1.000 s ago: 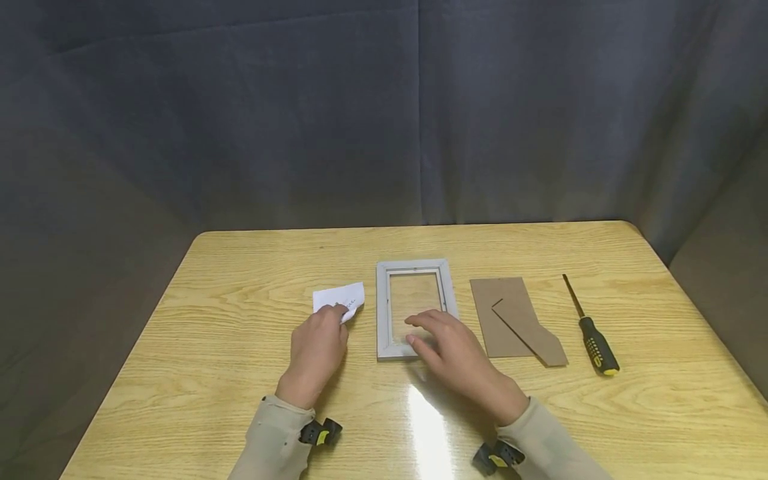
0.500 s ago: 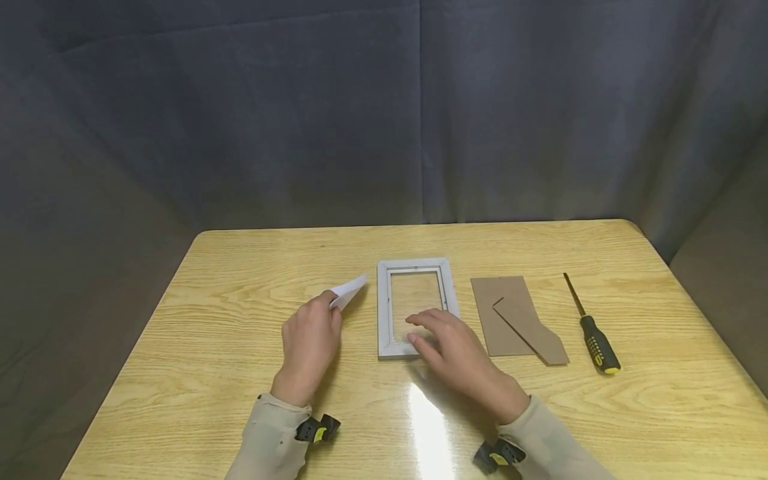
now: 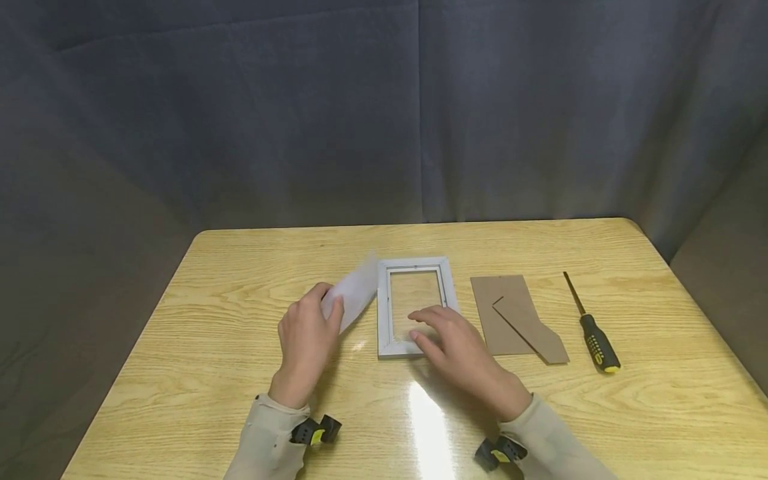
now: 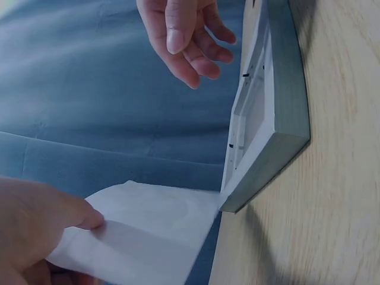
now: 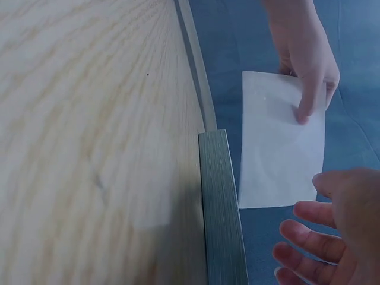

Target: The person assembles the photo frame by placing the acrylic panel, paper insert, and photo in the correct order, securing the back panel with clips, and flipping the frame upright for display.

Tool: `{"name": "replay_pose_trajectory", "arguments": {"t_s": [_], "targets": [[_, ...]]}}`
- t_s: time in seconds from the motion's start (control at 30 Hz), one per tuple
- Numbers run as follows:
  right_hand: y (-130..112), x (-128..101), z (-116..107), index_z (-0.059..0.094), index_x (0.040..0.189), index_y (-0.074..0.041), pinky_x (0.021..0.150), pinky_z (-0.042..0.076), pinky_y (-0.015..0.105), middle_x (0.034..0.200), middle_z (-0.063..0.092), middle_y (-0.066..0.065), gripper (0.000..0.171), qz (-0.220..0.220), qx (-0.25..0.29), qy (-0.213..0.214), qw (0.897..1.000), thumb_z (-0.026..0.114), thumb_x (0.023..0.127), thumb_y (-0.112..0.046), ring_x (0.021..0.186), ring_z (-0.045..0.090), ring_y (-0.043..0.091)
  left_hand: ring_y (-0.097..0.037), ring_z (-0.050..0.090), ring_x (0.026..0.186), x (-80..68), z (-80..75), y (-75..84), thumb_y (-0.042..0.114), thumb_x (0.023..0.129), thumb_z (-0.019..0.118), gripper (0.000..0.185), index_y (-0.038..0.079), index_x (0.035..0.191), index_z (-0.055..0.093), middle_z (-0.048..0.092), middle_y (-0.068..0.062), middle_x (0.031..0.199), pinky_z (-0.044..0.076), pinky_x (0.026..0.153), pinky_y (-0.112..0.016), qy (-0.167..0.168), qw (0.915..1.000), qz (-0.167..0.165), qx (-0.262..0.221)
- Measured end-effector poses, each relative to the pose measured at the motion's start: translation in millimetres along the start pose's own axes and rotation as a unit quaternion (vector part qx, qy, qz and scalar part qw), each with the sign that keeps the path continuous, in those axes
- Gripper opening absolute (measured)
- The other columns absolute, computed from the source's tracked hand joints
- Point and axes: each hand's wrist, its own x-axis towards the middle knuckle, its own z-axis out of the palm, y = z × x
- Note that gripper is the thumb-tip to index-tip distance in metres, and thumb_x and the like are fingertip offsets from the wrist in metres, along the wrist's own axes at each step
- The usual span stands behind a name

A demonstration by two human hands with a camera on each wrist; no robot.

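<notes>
My left hand (image 3: pixel 307 340) pinches a small white sheet of paper (image 3: pixel 357 293) near one edge, thumb on its blank face. The paper is tilted up off the table, its far end beside the left side of a grey picture frame (image 3: pixel 384 313). That frame lies face down, and its open back shows small dark tabs in the left wrist view. Over the frame's lower right part hovers my right hand (image 3: pixel 459 350), fingers loosely bent and holding nothing. In the right wrist view the paper (image 5: pixel 276 148) hangs beyond the right hand's fingers (image 5: pixel 309 237).
Right of the frame lies a brown backing board (image 3: pixel 501 320) with its easel leg (image 3: pixel 534 330) angled outward. Further right is a screwdriver (image 3: pixel 594 337) with a black and yellow handle. Behind the wooden table (image 3: pixel 240 267) hangs a dark curtain (image 3: pixel 312 120).
My left hand has lifted the paper and turned it over, so its written side no longer shows and its far end has come toward the frame. The right hand has barely moved.
</notes>
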Motion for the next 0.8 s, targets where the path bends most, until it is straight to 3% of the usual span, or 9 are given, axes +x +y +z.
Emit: {"name": "replay_pose_trajectory", "arguments": {"t_s": [0.33,0.53,0.8], "targets": [[3,1,-5,0.07,0.121,-0.006,0.103,0.053,0.047,0.12,0.072,0.009,0.03,0.007,0.007,0.004,1.0,0.067,0.098,-0.025,0.117,0.066,0.028,-0.037,0.076,0.085,0.8,0.2,5.5,0.018,0.097,0.068,0.022,0.002,0.111,0.072,0.077,-0.022,0.103,0.059,0.07,-0.052,0.035,0.9974,-0.005,-0.063],[3,1,-6,0.07,0.121,-0.006,0.102,0.053,0.047,0.12,0.072,0.009,0.029,0.008,0.009,0.009,1.0,0.067,0.098,-0.024,0.117,0.066,0.028,-0.034,0.074,0.09,-0.9,10.3,6.7,0.013,0.096,0.069,0.024,-0.001,0.114,0.069,0.075,-0.024,0.108,0.062,0.078,-0.05,0.0,0.9897,-0.033,-0.139],[3,2,-9,0.071,0.12,-0.006,0.102,0.053,0.047,0.12,0.073,0.009,0.028,0.007,0.011,0.011,1.0,0.068,0.097,-0.023,0.117,0.066,0.028,-0.032,0.074,0.087,-5.4,24.5,9.7,0.011,0.094,0.07,0.026,-0.001,0.117,0.067,0.074,-0.024,0.103,0.062,0.066,-0.041,-0.042,0.9816,-0.061,-0.176]]}}
